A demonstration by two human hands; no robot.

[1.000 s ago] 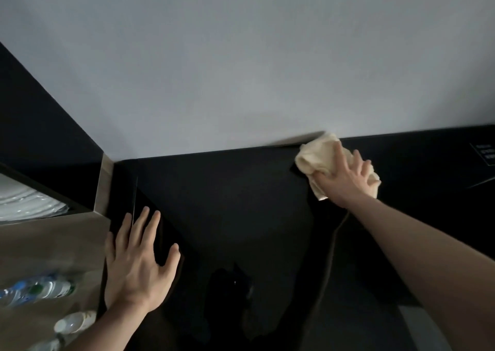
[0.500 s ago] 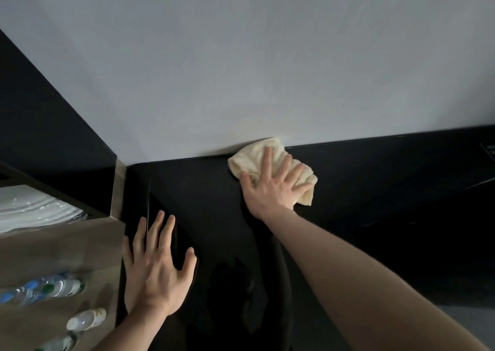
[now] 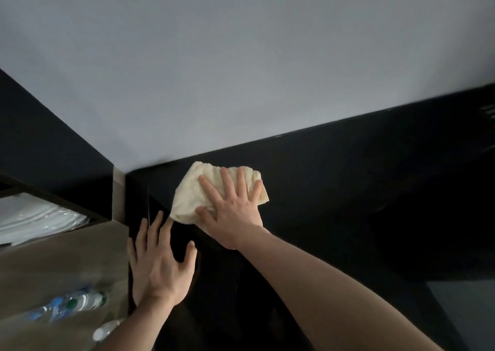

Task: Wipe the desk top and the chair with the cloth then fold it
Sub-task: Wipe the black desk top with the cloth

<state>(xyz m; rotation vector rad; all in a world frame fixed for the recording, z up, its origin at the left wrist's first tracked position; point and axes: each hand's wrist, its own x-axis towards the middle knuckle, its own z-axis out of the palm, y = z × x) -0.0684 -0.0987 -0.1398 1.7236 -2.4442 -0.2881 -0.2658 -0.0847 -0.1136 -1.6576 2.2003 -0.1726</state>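
A cream cloth [image 3: 192, 192] lies bunched on the glossy black desk top [image 3: 348, 190], near the back left corner where the desk meets the pale wall. My right hand [image 3: 233, 206] presses flat on the cloth with its fingers spread and straight. My left hand [image 3: 158, 262] rests flat on the desk's left side, fingers straight and spread, just below and left of the cloth. The chair is not in view.
A wooden shelf unit [image 3: 53, 265] borders the desk on the left. It holds stacked white plates [image 3: 34, 219], plastic water bottles [image 3: 67, 305] and a white cup [image 3: 107, 333]. A dark panel [image 3: 40, 147] rises above the shelf. The grey-white wall [image 3: 241, 69] backs the desk.
My right hand has slid the cloth leftward along the desk's back edge, from the middle right to the back left corner. My left hand has stayed flat on the desk.
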